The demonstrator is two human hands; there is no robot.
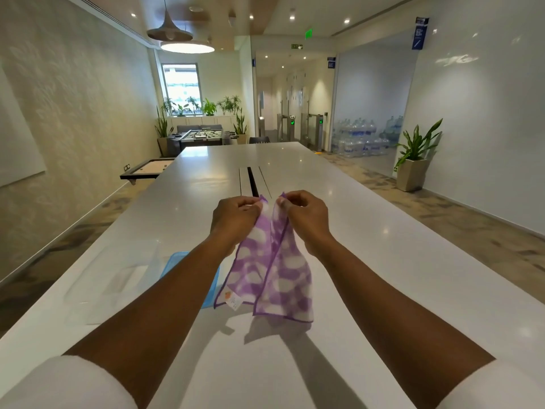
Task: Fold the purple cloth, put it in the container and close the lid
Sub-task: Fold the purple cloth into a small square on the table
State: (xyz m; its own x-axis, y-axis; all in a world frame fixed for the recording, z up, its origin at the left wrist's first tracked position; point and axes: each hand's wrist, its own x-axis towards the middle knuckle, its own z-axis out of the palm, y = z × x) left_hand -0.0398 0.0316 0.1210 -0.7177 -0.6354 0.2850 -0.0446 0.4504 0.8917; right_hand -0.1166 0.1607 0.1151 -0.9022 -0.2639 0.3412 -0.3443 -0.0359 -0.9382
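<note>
The purple cloth [271, 270], patterned with white patches and edged in dark purple, hangs in the air above the white table [383, 261]. My left hand [234, 215] pinches one top corner and my right hand [306, 215] pinches the other, the two corners held close together. A small label shows at the cloth's lower left corner. A clear plastic container [115, 278] lies on the table to the left, hard to make out. A blue lid [177, 262] lies beside it, partly hidden under my left forearm.
A dark cable slot [253, 181] runs along the table's middle beyond my hands. The long table stretches ahead. A potted plant [414, 160] stands on the floor at the right, and a low board on a stand [149, 169] sits left of the table.
</note>
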